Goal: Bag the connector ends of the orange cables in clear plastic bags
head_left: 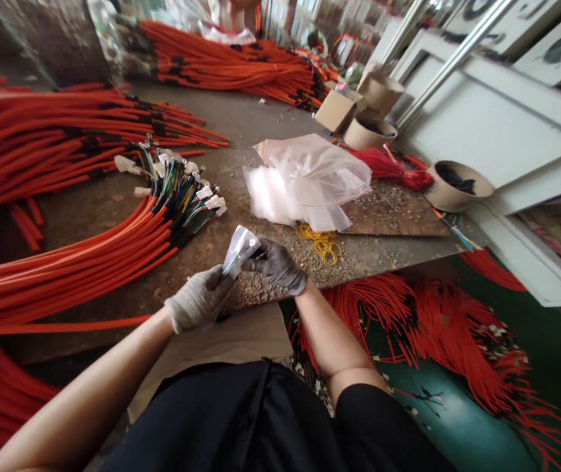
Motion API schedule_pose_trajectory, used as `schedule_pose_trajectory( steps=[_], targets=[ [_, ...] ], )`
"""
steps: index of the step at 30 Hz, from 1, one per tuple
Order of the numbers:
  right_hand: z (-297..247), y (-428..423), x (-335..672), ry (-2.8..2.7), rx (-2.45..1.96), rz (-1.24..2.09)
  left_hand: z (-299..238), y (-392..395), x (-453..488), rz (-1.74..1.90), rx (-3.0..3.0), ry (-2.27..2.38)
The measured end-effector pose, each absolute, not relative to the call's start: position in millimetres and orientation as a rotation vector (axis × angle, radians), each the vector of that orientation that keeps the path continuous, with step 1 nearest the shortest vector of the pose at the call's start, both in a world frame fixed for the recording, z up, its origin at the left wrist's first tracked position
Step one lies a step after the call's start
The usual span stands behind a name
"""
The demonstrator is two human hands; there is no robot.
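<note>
You are gripping the clear plastic bag (240, 250) in your closed gloved left hand (199, 298), its long axis running from 7 to 1 o'clock, while your gloved right hand (275, 265) is pinching its 3 o'clock edge.

The left hand (199, 299) and right hand (275, 265) hide part of the small clear plastic bag (240, 250), its contents unclear, while orange cable bundles (39, 124) run past the left edge and the white wire connectors (182, 187) are too small to read.
</note>
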State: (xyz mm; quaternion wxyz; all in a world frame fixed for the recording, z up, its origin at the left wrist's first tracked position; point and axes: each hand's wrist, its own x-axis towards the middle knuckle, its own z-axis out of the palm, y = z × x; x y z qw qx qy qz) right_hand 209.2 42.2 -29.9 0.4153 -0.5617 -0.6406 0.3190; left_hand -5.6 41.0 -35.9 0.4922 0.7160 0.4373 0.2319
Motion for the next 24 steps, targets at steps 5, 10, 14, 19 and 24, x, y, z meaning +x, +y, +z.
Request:
schedule_pose_trajectory(
  steps=[5,10,14,19,24],
  targets=[
    [-22.7,62.8,308.2,-1.834,-2.386,0.109,-60.5,52.1,1.4,0.599,1.833,1.308],
    [-23.5,72.2,321.3,-1.956,-2.478,0.09,-67.8,70.2,-3.7,0.649,1.87,1.211],
    [-26.2,71.2,310.5,-1.945,-2.504,0.07,-65.4,66.5,-7.5,0.693,1.83,1.121],
    [-24.0,67.2,321.7,-2.01,-2.559,-0.066,-62.6,64.4,-10.0,0.675,1.836,1.105],
    [-18.7,60.5,282.8,-1.849,-1.944,0.244,-64.5,70.2,-11.5,0.722,1.653,1.0]
  ],
)
